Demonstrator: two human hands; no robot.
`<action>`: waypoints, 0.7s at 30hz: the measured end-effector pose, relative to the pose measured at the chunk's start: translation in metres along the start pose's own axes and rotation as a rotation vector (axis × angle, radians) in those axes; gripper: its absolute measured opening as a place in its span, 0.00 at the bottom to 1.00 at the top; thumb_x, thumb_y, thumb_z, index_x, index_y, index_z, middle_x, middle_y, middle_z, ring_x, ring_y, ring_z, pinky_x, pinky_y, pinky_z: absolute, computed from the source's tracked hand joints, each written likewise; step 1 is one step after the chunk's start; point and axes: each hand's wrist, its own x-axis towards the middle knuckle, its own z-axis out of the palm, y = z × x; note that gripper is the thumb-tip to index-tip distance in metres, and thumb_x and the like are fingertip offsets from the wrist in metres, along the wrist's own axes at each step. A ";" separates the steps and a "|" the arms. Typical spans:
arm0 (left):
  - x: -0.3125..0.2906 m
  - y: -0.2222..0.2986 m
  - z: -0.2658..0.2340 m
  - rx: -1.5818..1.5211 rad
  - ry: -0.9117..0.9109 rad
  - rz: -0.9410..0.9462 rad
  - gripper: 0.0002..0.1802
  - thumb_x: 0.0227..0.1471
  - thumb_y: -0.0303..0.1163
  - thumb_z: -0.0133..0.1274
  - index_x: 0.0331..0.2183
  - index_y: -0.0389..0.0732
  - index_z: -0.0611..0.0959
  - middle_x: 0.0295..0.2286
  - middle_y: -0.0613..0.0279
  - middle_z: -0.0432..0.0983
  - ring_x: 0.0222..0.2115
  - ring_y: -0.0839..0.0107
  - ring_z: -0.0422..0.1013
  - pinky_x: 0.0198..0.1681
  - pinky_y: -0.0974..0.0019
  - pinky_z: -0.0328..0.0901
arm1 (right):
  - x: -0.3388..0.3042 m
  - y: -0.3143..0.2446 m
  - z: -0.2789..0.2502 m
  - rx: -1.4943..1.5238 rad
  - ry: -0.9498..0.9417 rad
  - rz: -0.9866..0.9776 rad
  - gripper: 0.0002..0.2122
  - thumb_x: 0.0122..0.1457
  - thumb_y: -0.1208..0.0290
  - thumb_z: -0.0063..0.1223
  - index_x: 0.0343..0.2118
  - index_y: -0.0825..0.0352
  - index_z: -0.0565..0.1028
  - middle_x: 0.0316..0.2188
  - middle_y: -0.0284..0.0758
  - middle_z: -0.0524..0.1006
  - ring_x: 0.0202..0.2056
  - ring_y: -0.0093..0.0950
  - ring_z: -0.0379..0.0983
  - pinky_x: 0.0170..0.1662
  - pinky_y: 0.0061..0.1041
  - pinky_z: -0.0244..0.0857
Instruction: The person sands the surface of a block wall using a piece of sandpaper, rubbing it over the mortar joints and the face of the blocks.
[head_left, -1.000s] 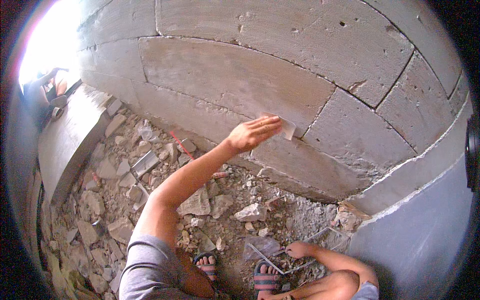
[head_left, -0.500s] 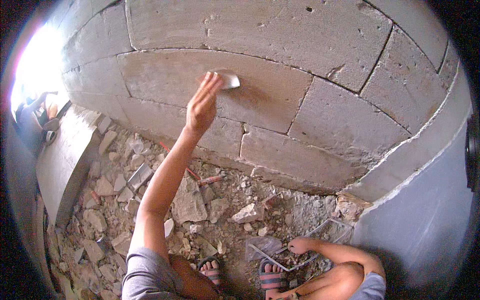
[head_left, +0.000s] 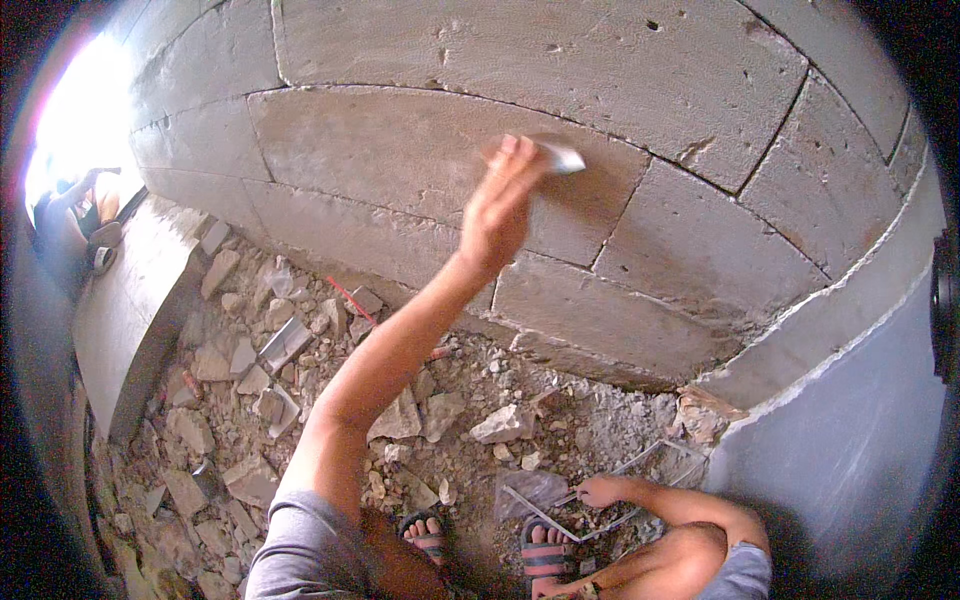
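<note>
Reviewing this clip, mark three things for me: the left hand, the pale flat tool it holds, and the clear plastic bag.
Left hand (head_left: pixel 495 212): head view, back of the hand.
Pale flat tool (head_left: pixel 566 159): head view, its blurred visible end.
Clear plastic bag (head_left: pixel 532 488): head view, crumpled middle.

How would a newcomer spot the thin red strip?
From the block wall, drop to the rubble at its foot, just left of the left forearm. There lies a thin red strip, set apart by its colour from the grey chunks.
</note>
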 end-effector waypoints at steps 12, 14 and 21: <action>-0.026 0.016 0.004 -0.179 -0.359 0.207 0.27 0.43 0.22 0.45 0.49 0.35 0.72 0.54 0.55 0.62 0.57 0.59 0.56 0.59 0.57 0.55 | -0.011 -0.018 -0.018 0.012 0.052 -0.122 0.15 0.54 0.65 0.40 0.37 0.67 0.74 0.31 0.48 0.76 0.34 0.49 0.72 0.41 0.43 0.65; -0.016 0.007 -0.002 -0.149 -0.274 0.173 0.25 0.41 0.17 0.45 0.46 0.34 0.75 0.52 0.52 0.66 0.56 0.55 0.58 0.58 0.55 0.55 | -0.007 -0.012 -0.007 -0.028 0.021 -0.047 0.14 0.53 0.65 0.40 0.37 0.66 0.75 0.32 0.47 0.77 0.34 0.48 0.72 0.41 0.43 0.65; 0.031 -0.034 -0.039 0.033 0.066 -0.009 0.23 0.44 0.12 0.42 0.44 0.34 0.76 0.49 0.49 0.68 0.55 0.55 0.60 0.57 0.58 0.57 | 0.013 0.030 0.029 -0.088 0.061 -0.054 0.15 0.52 0.65 0.41 0.37 0.64 0.76 0.33 0.46 0.77 0.36 0.45 0.73 0.43 0.41 0.66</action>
